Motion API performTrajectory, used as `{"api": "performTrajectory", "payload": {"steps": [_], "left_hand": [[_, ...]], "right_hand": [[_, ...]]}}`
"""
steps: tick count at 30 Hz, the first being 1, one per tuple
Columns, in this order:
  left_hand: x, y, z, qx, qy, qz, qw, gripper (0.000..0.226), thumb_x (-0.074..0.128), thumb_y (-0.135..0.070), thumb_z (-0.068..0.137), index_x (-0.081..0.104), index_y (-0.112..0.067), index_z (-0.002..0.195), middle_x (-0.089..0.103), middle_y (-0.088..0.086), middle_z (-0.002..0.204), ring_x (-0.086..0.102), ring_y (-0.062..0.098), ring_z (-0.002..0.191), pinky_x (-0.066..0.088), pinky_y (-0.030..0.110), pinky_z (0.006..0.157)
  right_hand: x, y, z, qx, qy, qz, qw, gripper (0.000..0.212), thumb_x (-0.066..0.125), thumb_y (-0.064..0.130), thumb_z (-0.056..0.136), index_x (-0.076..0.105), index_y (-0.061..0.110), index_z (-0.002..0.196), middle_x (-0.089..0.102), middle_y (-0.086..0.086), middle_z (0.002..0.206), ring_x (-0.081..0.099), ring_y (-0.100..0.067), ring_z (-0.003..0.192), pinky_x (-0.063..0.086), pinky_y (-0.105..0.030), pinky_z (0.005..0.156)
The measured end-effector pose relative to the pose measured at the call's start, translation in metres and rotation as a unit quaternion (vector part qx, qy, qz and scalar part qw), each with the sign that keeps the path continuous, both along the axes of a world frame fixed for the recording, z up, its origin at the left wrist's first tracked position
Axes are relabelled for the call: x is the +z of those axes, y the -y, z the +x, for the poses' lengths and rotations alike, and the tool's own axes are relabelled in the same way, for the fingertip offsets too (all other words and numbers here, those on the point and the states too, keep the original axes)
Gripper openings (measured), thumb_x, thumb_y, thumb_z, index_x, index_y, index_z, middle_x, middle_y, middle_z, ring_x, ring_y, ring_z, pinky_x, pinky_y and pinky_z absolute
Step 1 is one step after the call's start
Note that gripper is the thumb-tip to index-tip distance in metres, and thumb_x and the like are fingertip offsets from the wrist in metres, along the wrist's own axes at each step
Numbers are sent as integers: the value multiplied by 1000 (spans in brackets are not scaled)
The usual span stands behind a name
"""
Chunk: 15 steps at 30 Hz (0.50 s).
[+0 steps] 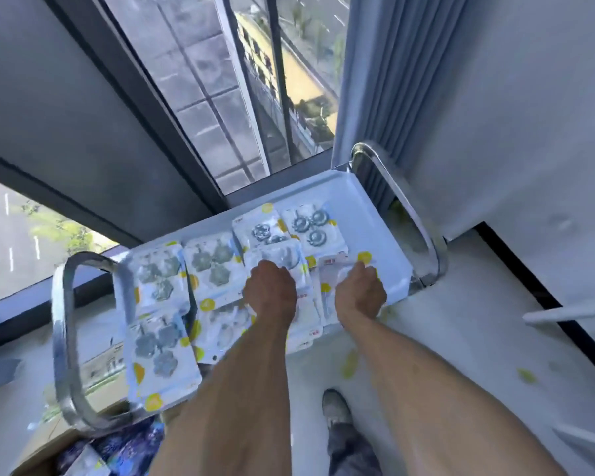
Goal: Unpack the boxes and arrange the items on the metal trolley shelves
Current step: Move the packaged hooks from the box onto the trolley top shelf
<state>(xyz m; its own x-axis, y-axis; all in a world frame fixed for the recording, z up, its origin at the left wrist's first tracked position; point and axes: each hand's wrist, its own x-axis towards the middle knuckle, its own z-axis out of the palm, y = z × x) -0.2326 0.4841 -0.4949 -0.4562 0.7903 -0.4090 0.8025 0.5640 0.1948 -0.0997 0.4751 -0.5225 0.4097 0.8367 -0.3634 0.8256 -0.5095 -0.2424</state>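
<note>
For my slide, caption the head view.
Both hands, left hand and right hand, press blister packs onto the trolley's top shelf.

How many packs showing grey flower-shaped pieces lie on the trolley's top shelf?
3: one at the far left, one just right of it, and one at the near left corner. Others may be hidden under the overlapping packs.
</note>
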Motion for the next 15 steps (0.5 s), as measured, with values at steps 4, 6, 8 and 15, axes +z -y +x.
{"api": "performTrajectory", "payload": {"steps": [4, 6, 8, 15], "left_hand": [[-21, -64, 18, -15, -14, 13, 1000, 32, 42, -31, 103, 58, -6, 113, 63, 13, 117, 62, 32, 108, 43, 35, 77], [-28, -86, 25, -28, -25, 14, 999, 35, 42, -33, 103, 57, -4, 116, 62, 14, 119, 60, 33, 111, 43, 36, 80], [-37, -105, 33, -33, -36, 7, 999, 35, 43, -34, 103, 58, -5, 117, 62, 14, 120, 60, 33, 112, 42, 36, 80], [-73, -146, 56, -61, -56, -15, 996, 25, 48, -33, 101, 61, -13, 104, 66, 10, 110, 64, 31, 104, 36, 32, 71]], "right_hand": [[-24, -51, 25, -6, 3, 7, 1000, 26, 43, 19, 100, 54, 9, 122, 55, -13, 122, 58, -31, 109, 46, -38, 82], [-34, -66, 35, -8, 5, 6, 1000, 25, 45, 17, 98, 54, 9, 120, 55, -13, 121, 58, -32, 108, 46, -38, 81], [-45, -78, 41, -3, 12, -3, 1000, 25, 44, 15, 97, 54, 8, 120, 56, -14, 120, 58, -32, 108, 45, -37, 81], [-65, -131, 53, 12, 13, 51, 999, 25, 43, 12, 96, 54, 7, 118, 55, -14, 120, 56, -33, 108, 43, -39, 79]]}}
